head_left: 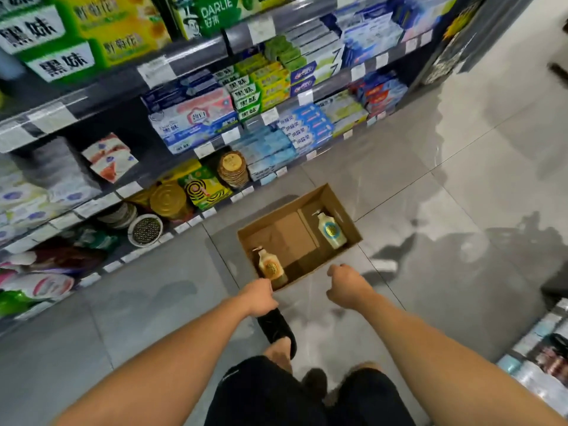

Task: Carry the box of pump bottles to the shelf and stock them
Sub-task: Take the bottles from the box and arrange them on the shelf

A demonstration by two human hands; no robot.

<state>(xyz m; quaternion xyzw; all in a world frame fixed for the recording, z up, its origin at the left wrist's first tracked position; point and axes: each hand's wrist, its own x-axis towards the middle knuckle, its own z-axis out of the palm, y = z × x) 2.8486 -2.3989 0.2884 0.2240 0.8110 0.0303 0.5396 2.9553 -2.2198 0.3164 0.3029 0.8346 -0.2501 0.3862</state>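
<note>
While the box (292, 238) sits on the floor (430, 179) before the shelf (196, 58), long axis along the shelf front, the left hand (259, 295) is at its near corner by one pump bottle (272, 267), grip hidden; the right hand (349, 285), loosely curled and empty, hangs beside the near edge.

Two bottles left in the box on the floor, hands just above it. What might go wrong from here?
The near pump bottle and the far pump bottle sit loose at opposite corners of the box, so a tilted lift may topple them. The floor looks glossy, and the slipper is close to the box, so a slip or a kick seems possible.
</note>
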